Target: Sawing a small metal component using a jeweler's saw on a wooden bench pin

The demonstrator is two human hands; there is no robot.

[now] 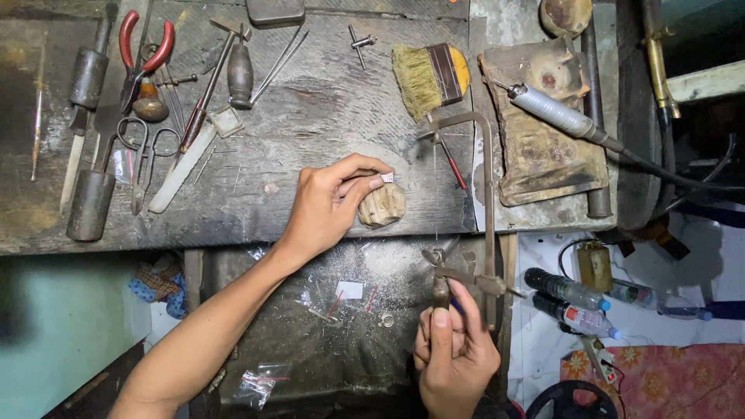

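Observation:
My left hand (330, 203) rests on the worn wooden bench (310, 109), pinching a tiny light-coloured piece (387, 178) against a notched wooden bench peg (382, 206). My right hand (454, 353) grips the handle of a metal jeweller's saw frame (486, 209), which stands upright in front of the bench. The frame's top arm reaches over towards the peg. The thin blade is barely visible.
Red-handled pliers (143, 58), scissors (140, 155), files, a small hammer (213, 77) and tweezers lie at the left. A yellow-handled brush (431, 74), a rotary handpiece (555, 115) on a leather pad, plastic bottles (570, 302) on the floor and a dusty catch tray (334, 318) surround me.

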